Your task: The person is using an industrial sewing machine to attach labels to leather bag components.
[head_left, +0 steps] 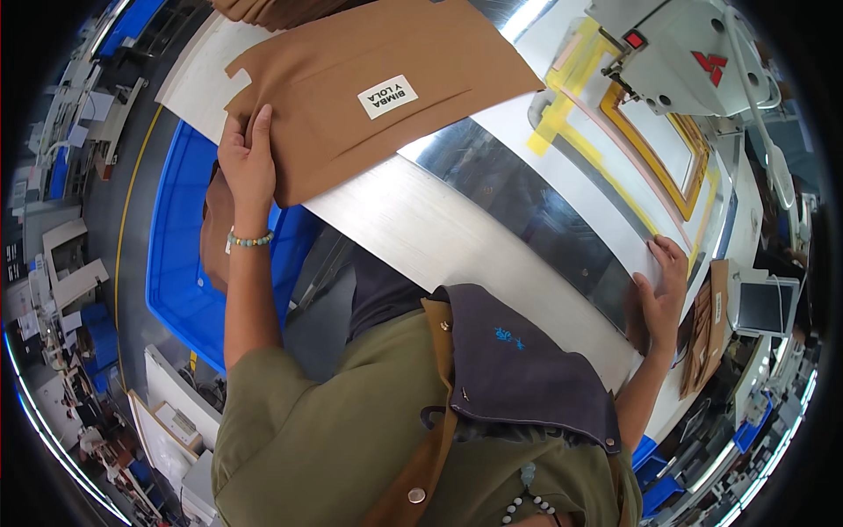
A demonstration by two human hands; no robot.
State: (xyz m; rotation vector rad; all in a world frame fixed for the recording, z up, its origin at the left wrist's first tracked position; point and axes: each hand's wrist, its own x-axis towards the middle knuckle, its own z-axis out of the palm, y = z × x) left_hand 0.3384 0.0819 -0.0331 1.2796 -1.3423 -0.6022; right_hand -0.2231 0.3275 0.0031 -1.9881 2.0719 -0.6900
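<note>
My left hand (pixel 249 158) grips the near left corner of a brown fabric panel (pixel 342 97), thumb on top and fingers underneath. A white label (pixel 387 97) with dark print sits on the panel. The panel spreads over the pale table and reaches the polished metal plate (pixel 518 206) on the right. My right hand (pixel 663 290) rests at the edge of a white sheet (pixel 606 220), fingers apart, with nothing held. Beyond that hand, a yellow frame (pixel 659 149) and strips of yellow tape lie on the sheet beneath a white sewing machine head (pixel 676 53).
A blue bin (pixel 184 255) with brown fabric inside stands below the table's left edge. More brown fabric (pixel 272 10) is piled at the far edge. Brown pieces (pixel 705 334) hang at the right, beside a small screen (pixel 762 306).
</note>
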